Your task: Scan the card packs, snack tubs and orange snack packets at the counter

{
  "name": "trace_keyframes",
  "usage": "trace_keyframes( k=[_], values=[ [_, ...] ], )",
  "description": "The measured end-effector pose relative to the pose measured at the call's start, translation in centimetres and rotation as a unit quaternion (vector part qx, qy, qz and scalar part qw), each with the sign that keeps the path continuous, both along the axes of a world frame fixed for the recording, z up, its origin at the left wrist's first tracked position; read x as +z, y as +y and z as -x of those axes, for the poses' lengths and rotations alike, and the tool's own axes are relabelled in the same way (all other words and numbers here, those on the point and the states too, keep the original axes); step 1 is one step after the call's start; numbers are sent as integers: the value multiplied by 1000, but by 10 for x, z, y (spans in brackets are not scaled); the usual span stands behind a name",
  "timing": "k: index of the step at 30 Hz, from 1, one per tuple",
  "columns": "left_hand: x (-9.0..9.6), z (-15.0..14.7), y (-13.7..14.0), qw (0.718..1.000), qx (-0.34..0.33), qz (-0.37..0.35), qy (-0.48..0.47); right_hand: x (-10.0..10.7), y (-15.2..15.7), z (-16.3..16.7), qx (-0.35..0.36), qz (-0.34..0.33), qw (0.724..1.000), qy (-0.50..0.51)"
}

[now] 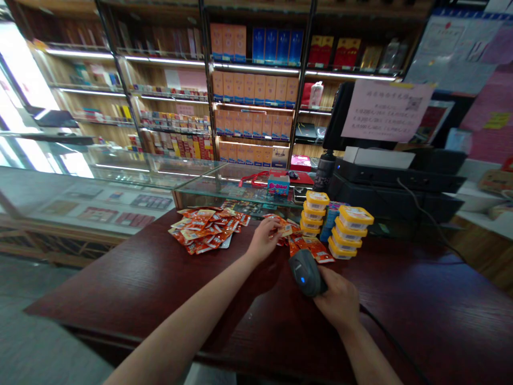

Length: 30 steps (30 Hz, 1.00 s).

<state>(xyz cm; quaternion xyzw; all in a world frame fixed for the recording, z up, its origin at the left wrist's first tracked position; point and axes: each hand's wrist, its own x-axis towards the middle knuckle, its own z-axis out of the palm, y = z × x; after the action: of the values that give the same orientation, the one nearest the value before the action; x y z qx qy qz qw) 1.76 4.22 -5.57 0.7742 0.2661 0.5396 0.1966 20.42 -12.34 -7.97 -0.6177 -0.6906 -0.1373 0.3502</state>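
Note:
My right hand (340, 297) grips a dark grey barcode scanner (305, 274), its blue light lit and a black cord trailing behind. Just left of it, my left hand (264, 239) has its fingers bent together around the edge of a small orange snack packet (286, 230). More orange packets (313, 249) lie in front of the scanner's head, partly under one another. A larger heap of similar packets (210, 229) is spread on the brown counter (224, 310) to the left. Fingertips of the left hand are partly hidden.
Two stacks of yellow-lidded tubs (315, 214) (348, 233) stand behind the packets, with blue packages (331, 220) between them. A glass display case (224, 184) borders the counter's far side. A monitor (339, 120) and black machines (396, 182) occupy the back right.

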Motion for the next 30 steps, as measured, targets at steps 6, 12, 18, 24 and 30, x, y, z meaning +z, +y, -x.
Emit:
trace_keyframes(
  k=[6, 12, 18, 24, 30],
  values=[
    [-8, -38, 35, 990, -23, 115, 80, 0, 0, 1, -5, 17, 1000, 0],
    [-10, -36, 35, 964, 44, 49, 259, -3, 0, -3, -2, 25, 1000, -11],
    [-3, -7, 13, 960, 91, 6, 265, -4, -4, -3, -14, 23, 999, -35],
    [15, 66, -4, 948, 235, -42, 210, -8, -8, -4, -23, 17, 998, -52],
    [34, 141, -4, 827, 538, 21, 161, -18, -5, -9, -22, 20, 997, -69]
  ],
)
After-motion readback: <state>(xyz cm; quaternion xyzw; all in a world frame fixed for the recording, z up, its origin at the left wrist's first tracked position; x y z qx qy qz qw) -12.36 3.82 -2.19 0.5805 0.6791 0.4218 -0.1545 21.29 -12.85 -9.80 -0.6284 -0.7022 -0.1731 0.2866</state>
